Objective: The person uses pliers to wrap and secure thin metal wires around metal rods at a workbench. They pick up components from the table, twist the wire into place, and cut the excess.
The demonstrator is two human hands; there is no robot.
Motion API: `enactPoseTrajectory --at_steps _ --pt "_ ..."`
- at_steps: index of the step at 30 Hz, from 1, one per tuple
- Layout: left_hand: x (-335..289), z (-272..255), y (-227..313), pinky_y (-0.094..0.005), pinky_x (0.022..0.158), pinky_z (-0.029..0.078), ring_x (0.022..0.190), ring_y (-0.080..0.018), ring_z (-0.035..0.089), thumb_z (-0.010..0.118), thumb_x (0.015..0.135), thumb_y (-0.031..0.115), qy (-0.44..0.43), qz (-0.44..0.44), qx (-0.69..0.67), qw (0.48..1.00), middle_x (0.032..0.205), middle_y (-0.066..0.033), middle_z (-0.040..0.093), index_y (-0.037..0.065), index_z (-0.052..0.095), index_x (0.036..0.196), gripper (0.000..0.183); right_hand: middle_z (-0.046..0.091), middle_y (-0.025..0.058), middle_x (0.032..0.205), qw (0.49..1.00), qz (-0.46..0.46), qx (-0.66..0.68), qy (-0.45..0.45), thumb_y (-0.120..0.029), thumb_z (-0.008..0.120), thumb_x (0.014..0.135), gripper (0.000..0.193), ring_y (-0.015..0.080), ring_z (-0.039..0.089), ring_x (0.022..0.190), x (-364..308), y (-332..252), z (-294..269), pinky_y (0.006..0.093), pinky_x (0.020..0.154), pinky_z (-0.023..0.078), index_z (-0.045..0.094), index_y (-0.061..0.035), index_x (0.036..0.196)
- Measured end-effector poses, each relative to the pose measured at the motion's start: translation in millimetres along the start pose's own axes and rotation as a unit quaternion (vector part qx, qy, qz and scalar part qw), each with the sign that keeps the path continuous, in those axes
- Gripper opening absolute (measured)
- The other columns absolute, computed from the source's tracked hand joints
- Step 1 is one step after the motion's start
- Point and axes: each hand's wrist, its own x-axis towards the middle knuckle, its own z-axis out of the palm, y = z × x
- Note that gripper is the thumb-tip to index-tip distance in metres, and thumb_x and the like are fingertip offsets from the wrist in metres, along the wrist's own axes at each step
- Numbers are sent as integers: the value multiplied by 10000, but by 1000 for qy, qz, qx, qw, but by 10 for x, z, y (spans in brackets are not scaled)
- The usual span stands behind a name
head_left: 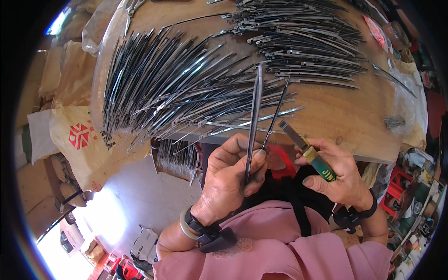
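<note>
My left hand (233,165) is closed round the lower ends of two long, slim metal strips. One is a broader silver-grey strip (255,109), standing nearly upright with its top over the heaps. The other is a thinner dark strip (277,112), leaning to the right, its lower part between my thumb and fingers. To the right, my right hand (338,170) grips a tool with a green and yellow handle (322,167). Its flat, dark metal end (293,134) points up and left toward the thin strip, apart from it. I cannot make out the tool's exact kind.
A large heap of similar metal strips (163,88) lies on the wooden table (326,109); a second heap (303,42) lies behind, to the right. Scissors (132,11) lie at the far left. A box of thin metal pieces (175,158) stands below the table edge. A red stool (395,189) is at right.
</note>
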Motion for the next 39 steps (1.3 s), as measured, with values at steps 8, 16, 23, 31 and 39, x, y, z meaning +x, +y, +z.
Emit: enactPoseTrajectory --at_steps 8,16,23,31,39 --pt "-22 64 -85 -205 405 305 447 -80 429 610 929 41 26 77 144 986 652 -56 560 3 560 968 74 588 231 1084 982 -62 -171 -47 -147 780 732 352 379 632 860 -50 -54 67 391 731 532 617 72 954" --pt "-50 0 -201 -172 489 367 614 -16 521 590 956 25 22 79 186 979 788 -36 659 -7 566 986 50 589 214 1008 979 -58 -179 -79 -120 761 725 325 386 620 799 -106 65 76 411 682 526 591 70 928" --pt "-33 -14 168 -207 557 429 614 -51 537 627 905 -20 108 291 467 828 741 -16 631 -9 613 987 84 620 181 953 987 29 -154 42 -178 760 756 342 340 638 822 -108 -17 -403 397 766 515 630 53 971" --pt "200 -111 386 -559 1034 291 1238 -402 393 838 639 246 96 385 797 455 1316 -189 432 69 536 1300 747 557 207 1122 843 -7 -531 87 -183 769 702 373 393 540 1022 -341 423 -953 470 843 455 579 55 918" --pt "475 -380 455 -407 808 424 938 -294 575 703 713 37 62 491 783 377 1013 -116 603 30 690 1021 309 571 168 1119 837 -69 -533 103 -171 795 646 365 368 543 1033 -19 -62 -746 461 851 451 603 19 891"
